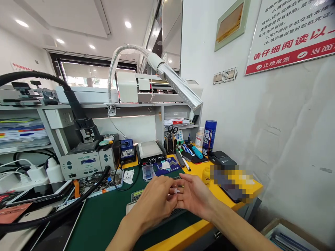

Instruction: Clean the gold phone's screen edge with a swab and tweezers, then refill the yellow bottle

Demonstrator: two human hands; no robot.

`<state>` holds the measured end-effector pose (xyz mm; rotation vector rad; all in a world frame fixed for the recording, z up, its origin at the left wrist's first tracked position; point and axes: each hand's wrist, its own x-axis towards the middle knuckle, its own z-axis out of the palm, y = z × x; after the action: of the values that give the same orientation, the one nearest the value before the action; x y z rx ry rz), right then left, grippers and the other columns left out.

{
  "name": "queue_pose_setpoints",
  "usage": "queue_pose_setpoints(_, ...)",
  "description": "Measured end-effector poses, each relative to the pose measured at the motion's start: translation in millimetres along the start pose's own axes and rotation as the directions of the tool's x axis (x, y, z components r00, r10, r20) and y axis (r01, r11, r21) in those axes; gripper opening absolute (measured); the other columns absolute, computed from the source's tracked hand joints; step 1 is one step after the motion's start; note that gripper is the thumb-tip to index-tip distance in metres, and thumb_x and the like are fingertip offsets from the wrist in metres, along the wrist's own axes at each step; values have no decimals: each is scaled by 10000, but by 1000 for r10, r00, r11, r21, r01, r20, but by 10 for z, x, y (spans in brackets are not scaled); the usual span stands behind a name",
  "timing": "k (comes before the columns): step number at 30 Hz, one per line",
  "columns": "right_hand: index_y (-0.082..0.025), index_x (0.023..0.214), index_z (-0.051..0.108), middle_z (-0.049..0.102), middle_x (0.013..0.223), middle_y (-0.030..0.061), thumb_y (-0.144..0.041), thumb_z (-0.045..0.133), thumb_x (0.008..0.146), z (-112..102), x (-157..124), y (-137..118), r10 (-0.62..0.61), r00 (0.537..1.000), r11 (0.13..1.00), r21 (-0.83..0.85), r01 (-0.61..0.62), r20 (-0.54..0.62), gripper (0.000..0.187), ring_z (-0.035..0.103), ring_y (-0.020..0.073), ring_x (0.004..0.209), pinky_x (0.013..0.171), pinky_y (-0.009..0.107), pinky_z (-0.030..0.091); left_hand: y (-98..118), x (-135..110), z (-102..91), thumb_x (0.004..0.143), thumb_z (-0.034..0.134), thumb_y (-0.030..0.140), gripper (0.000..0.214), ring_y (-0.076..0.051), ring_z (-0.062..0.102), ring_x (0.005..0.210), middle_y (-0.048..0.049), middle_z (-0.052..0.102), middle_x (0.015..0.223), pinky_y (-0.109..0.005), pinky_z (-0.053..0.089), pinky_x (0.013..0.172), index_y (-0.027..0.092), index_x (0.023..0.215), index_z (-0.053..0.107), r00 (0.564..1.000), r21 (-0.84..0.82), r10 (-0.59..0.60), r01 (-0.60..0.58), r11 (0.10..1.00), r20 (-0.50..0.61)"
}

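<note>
Both hands meet in front of me above the green work mat (96,218). My left hand (157,198) is back-up, its fingers curled in against the fingers of the other hand. My right hand (195,196) has its palm turned up, thumb apart and fingers stretched toward the left one. A small whitish piece (177,190) shows at the right hand's fingers, beside the left fingertips; its kind is unclear. Under the hands lies a flat device with a dark perforated surface (136,195), mostly covered by them.
Behind the hands stand a flat heating plate (151,152), a blue soldering station (127,150) and a blue spray can (209,137). A parts tray (116,179) and a black hose (78,202) are on the left. A yellow bottle (206,176) is near my right hand.
</note>
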<state>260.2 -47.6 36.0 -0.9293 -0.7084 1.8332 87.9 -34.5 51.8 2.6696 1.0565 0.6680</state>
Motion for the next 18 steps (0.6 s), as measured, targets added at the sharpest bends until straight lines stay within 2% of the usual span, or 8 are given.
queue_pose_setpoints(3, -116, 974, 661, 710, 853, 83, -314, 668, 886, -83, -78, 49, -160, 982, 978, -150, 145, -98, 216, 702, 190, 741, 749, 334, 578, 18, 4, -14, 891, 527, 257, 112, -230, 551, 802, -51, 611, 859, -335, 376, 732, 197, 954, 595, 999, -17, -20, 20, 1000, -27)
queue_pose_setpoints(6, -101, 908, 694, 734, 821, 102, -304, 786, 807, -159, -162, 82, -263, 956, 934, -283, 217, -133, 245, 701, 180, 696, 712, 307, 583, 39, 19, 13, 900, 532, 290, 135, -236, 559, 814, -62, 616, 871, -343, 387, 741, 195, 967, 601, 998, -24, -6, 5, 1000, -69)
queue_pose_setpoints(9, -90, 870, 715, 742, 800, 116, -408, 798, 783, -199, -226, 89, -305, 945, 905, -344, 249, -118, 340, 695, 178, 662, 697, 325, 592, 67, 46, 71, 896, 535, 276, 114, -238, 562, 817, -68, 624, 869, -350, 391, 748, 193, 934, 603, 994, -14, 32, -34, 999, -106)
queue_pose_setpoints(13, -107, 867, 732, 731, 752, 79, -493, 805, 737, -210, -274, 135, -382, 917, 851, -433, 299, -117, 414, 676, 172, 637, 695, 342, 599, 123, 92, 149, 876, 549, 252, 81, -235, 563, 799, -55, 624, 841, -360, 390, 766, 199, 903, 605, 991, -8, 61, -63, 998, -121)
queue_pose_setpoints(16, -135, 809, 733, 720, 719, 55, -541, 766, 743, -244, -315, 157, -465, 875, 772, -545, 328, -131, 413, 673, 183, 641, 695, 342, 594, 177, 127, 185, 880, 545, 267, 94, -236, 562, 794, -50, 623, 831, -369, 384, 788, 204, 900, 612, 991, -19, 61, -64, 998, -117)
queue_pose_setpoints(18, -150, 789, 736, 718, 708, 54, -546, 731, 763, -316, -368, 73, -522, 843, 694, -639, 330, -131, 397, 668, 196, 643, 670, 334, 578, 213, 154, 198, 870, 578, 311, 151, -244, 564, 806, -55, 633, 861, -365, 379, 783, 201, 962, 626, 994, -54, 41, -47, 997, -102)
